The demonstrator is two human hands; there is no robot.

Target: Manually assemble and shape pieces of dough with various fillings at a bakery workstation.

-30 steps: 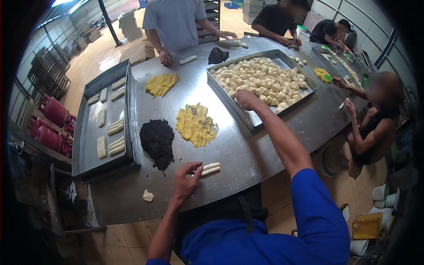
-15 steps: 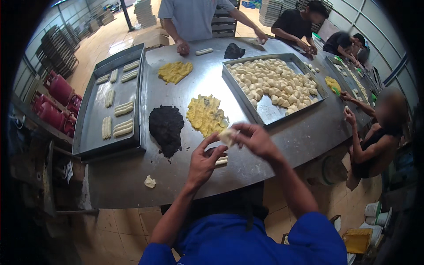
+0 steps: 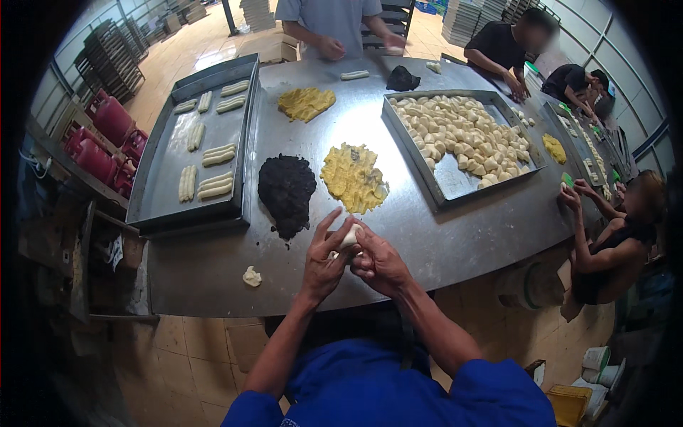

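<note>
Both my hands are together over the near part of the metal table (image 3: 455, 245). A pale piece of dough (image 3: 350, 238) sits between them, pinched from both sides. My left hand (image 3: 324, 262) has its thumb and fingers around the dough's left side. On the other side, my right hand (image 3: 381, 262) presses it with thumb and curled fingers. Just beyond my hands lies a flattened yellow mass of filling (image 3: 352, 181). Left of that is a dark, crumbly mound of filling (image 3: 286, 193). A small dough scrap (image 3: 252, 277) rests near the table's front edge.
A deep metal tray (image 3: 158, 192) on the left holds dough strips in groups. To the right, another tray (image 3: 440, 192) is heaped with dough pieces. Farther back lie a second yellow mass (image 3: 306, 104) and a dark lump (image 3: 403, 78). Several people work around the table.
My hands have come closer together around the dough and sit slightly lower. The short dough strips beside my left hand are now hidden. The view has shifted a little.
</note>
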